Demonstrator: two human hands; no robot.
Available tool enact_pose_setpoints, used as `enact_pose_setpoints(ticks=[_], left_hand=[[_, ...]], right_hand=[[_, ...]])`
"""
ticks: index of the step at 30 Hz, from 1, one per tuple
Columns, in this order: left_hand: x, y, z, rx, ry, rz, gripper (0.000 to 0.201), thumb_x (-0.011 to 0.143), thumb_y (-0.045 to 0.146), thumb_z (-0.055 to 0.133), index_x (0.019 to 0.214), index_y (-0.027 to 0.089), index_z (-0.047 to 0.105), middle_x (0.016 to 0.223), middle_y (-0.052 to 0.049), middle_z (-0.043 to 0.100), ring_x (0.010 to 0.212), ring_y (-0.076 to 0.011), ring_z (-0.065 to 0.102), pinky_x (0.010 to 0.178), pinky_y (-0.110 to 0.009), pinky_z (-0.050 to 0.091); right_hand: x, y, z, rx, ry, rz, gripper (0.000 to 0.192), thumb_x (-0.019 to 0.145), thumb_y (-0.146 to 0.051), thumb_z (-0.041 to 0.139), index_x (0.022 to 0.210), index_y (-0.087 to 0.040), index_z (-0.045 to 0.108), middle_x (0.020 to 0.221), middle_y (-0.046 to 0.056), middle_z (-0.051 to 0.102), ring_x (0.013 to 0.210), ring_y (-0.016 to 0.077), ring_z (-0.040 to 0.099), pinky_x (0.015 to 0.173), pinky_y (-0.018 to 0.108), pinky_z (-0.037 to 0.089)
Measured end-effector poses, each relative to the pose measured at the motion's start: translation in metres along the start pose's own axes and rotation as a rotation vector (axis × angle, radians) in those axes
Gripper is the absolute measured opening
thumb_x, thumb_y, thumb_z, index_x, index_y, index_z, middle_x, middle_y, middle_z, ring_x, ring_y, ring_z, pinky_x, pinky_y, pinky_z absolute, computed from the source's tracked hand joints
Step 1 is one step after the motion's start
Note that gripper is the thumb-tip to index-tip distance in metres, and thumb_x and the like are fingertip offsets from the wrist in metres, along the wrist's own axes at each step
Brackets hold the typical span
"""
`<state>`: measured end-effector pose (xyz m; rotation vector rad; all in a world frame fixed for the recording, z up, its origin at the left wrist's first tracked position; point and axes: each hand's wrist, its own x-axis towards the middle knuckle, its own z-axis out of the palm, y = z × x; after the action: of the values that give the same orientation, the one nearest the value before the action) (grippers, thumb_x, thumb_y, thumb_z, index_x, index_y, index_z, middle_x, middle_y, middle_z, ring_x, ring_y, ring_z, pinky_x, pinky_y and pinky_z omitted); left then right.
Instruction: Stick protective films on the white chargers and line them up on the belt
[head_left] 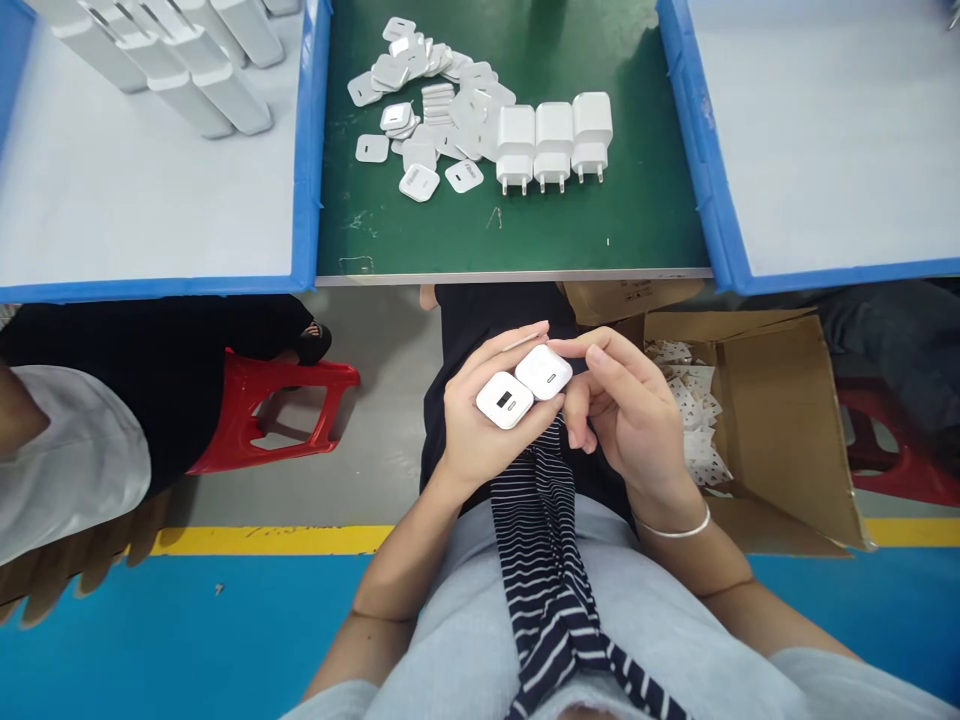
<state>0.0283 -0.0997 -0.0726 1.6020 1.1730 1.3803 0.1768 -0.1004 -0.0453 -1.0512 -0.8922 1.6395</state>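
My left hand (480,410) is closed around two white power adapters, held side by side with their port faces up. One white adapter (505,400) shows a dark wide port and a small oval port. The other adapter (544,372) has a face with a single small oval port. A thin white edge shows between my left fingers; what it belongs to I cannot make out. My right hand (630,410) is beside them, its index fingertip at the upper corner of the single-port adapter, thumb apart and the other fingers bent, gripping nothing visible.
On the green table (450,235) lie a pile of white face plates (442,100) and three plug adapters (553,145). Blue-rimmed trays stand left (306,200) and right (694,130); the left one holds white housings (214,85). An open carton (780,420) and a red stool (285,400) flank my lap. Another person sits at left.
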Motion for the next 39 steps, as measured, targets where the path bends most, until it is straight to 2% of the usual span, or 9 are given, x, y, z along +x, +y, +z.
enact_pose_setpoints(ticks=[7,11,19,23,28,32,35,37,39], left_hand=[[-0.001,-0.003,-0.003,-0.040,-0.017,0.032,0.040,0.078,0.017,0.083,0.117,0.023,0.075,0.130,-0.009,0.074,0.118,-0.0260,0.072,0.105,-0.043,0.059],[-0.001,-0.003,-0.003,-0.035,-0.014,0.049,0.041,0.078,0.017,0.083,0.118,0.023,0.075,0.130,-0.009,0.074,0.119,-0.0262,0.071,0.105,-0.043,0.059],[-0.005,0.000,-0.005,0.008,0.017,0.105,0.042,0.077,0.014,0.082,0.118,0.020,0.074,0.128,-0.011,0.074,0.115,-0.0242,0.073,0.102,-0.039,0.061],[-0.006,0.002,-0.006,0.006,0.013,0.075,0.042,0.078,0.013,0.081,0.118,0.021,0.074,0.129,-0.010,0.074,0.116,-0.0243,0.073,0.103,-0.040,0.060],[0.000,0.000,-0.006,-0.011,-0.018,0.027,0.042,0.077,0.011,0.081,0.118,0.020,0.075,0.130,-0.010,0.074,0.118,-0.0243,0.072,0.106,-0.041,0.059],[0.003,-0.003,-0.008,-0.083,-0.107,-0.062,0.039,0.076,0.016,0.085,0.114,0.022,0.077,0.127,-0.011,0.075,0.119,-0.0260,0.072,0.106,-0.044,0.059],[0.006,0.001,-0.016,-0.106,-0.156,-0.077,0.042,0.073,0.018,0.088,0.113,0.021,0.077,0.127,-0.012,0.075,0.118,-0.0271,0.072,0.106,-0.045,0.059],[0.010,0.006,-0.029,-0.035,-0.101,-0.034,0.041,0.074,0.016,0.087,0.114,0.020,0.077,0.128,-0.012,0.075,0.119,-0.0267,0.072,0.106,-0.044,0.059],[0.019,0.012,-0.048,0.113,0.010,0.055,0.043,0.075,0.013,0.085,0.116,0.020,0.076,0.129,-0.011,0.074,0.120,-0.0263,0.071,0.106,-0.043,0.058]], right_hand=[[0.000,-0.003,-0.002,0.085,-0.033,0.044,0.018,0.100,-0.029,0.056,0.101,-0.020,0.071,0.046,-0.004,0.064,0.033,0.0086,0.047,0.034,0.016,0.036],[-0.002,0.000,-0.003,0.079,-0.046,0.042,0.009,0.095,-0.023,0.063,0.101,-0.022,0.070,0.048,-0.005,0.066,0.034,0.0081,0.048,0.036,0.015,0.038],[-0.008,0.009,0.004,0.025,0.016,-0.019,0.004,0.096,-0.021,0.067,0.100,-0.022,0.069,0.049,-0.007,0.067,0.034,0.0061,0.048,0.036,0.013,0.037],[-0.009,0.012,0.006,0.007,0.013,-0.026,0.007,0.094,-0.022,0.069,0.101,-0.021,0.068,0.050,-0.007,0.066,0.036,0.0067,0.050,0.037,0.014,0.039],[-0.005,0.010,0.005,-0.097,0.069,-0.054,0.020,0.085,-0.015,0.077,0.099,-0.022,0.065,0.048,-0.010,0.062,0.036,0.0057,0.049,0.038,0.014,0.036],[0.007,0.003,-0.008,-0.172,-0.009,-0.037,0.009,0.089,-0.022,0.075,0.094,-0.020,0.067,0.045,-0.009,0.055,0.036,0.0044,0.039,0.038,0.016,0.026],[0.019,-0.004,-0.020,-0.191,0.029,-0.151,0.008,0.093,-0.025,0.072,0.088,-0.019,0.073,0.047,-0.009,0.045,0.042,0.0041,0.035,0.042,0.018,0.024],[0.024,-0.007,-0.025,-0.201,0.064,-0.190,0.008,0.094,-0.024,0.070,0.092,-0.020,0.076,0.051,-0.008,0.046,0.046,0.0053,0.038,0.045,0.020,0.026],[0.027,-0.006,-0.029,-0.218,0.070,-0.170,0.008,0.095,-0.024,0.069,0.094,-0.022,0.077,0.053,-0.006,0.049,0.049,0.0064,0.042,0.046,0.020,0.028]])
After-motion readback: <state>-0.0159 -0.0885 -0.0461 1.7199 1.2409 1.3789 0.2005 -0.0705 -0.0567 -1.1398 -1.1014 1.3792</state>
